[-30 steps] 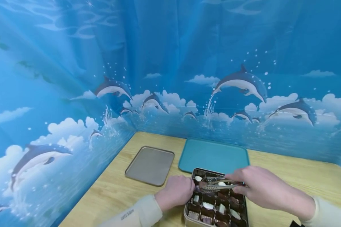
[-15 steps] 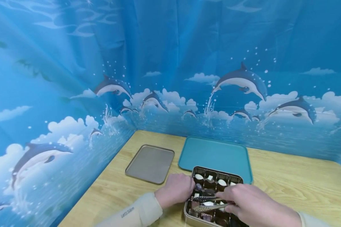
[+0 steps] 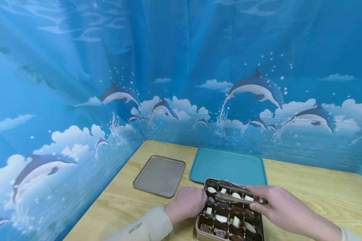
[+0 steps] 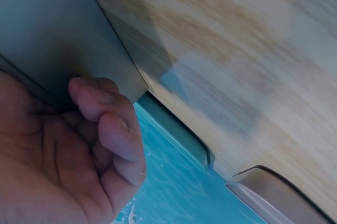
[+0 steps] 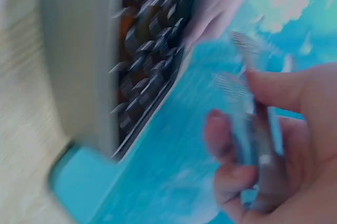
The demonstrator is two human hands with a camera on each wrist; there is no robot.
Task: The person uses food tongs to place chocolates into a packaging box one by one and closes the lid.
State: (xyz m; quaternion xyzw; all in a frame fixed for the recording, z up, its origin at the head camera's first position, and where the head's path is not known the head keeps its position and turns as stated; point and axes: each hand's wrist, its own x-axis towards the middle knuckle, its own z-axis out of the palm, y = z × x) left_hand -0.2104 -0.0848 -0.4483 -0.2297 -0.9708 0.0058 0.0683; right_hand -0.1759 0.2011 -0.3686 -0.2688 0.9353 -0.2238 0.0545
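Observation:
A metal tin box (image 3: 200, 235) is divided into small dark compartments that hold white, brown and purple-grey chocolates (image 3: 221, 218). My left hand (image 3: 188, 204) is at its left edge; the left wrist view shows curled fingers against the box wall (image 4: 58, 18), the thumb hidden. My right hand (image 3: 285, 208) holds metal tongs (image 3: 235, 198) with perforated tips above the back rows. In the blurred right wrist view the tong tips stand apart with nothing between them. A brown chocolate (image 3: 205, 228) lies in the front left compartment.
Behind the box lies a teal tray (image 3: 226, 164), partly hidden by it. A smaller grey-brown tray (image 3: 160, 175) lies to the left on the wooden table (image 3: 313, 180). A blue dolphin-print curtain (image 3: 181, 67) hangs around the table's back and left sides.
The tongs carried a brown chocolate from the box's back left to the front left compartment and let it go there. They then rose toward the back rows. My left hand stayed put.

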